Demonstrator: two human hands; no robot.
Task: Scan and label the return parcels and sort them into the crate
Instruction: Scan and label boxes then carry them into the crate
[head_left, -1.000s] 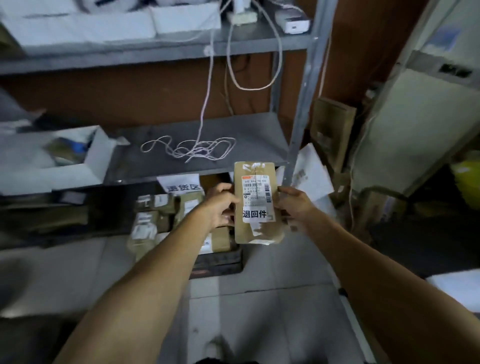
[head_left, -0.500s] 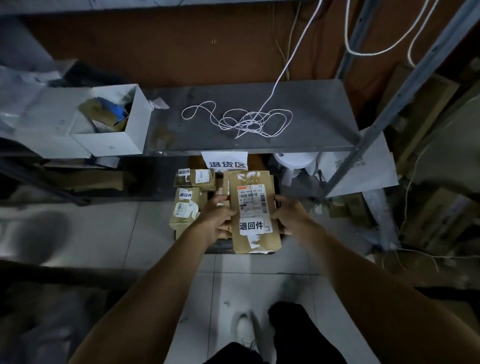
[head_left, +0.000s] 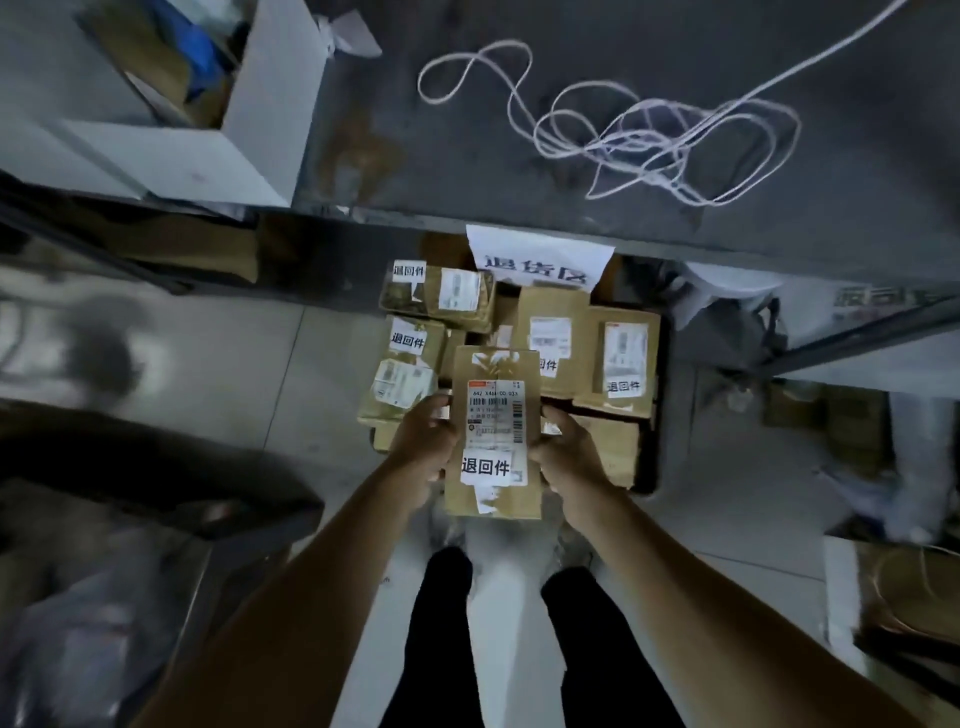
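A person's left hand (head_left: 423, 449) and right hand (head_left: 569, 457), fingers curled round its long edges, hold a labelled parcel (head_left: 493, 431) above the near side of the crowded crate (head_left: 652, 467), where it could slide off the uneven stack.

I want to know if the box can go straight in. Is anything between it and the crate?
Nothing visible blocks it. The parcel, gripped by the left hand and right hand, hangs right over the crate. Other parcels already fill the crate, so it would probably land on top of them.
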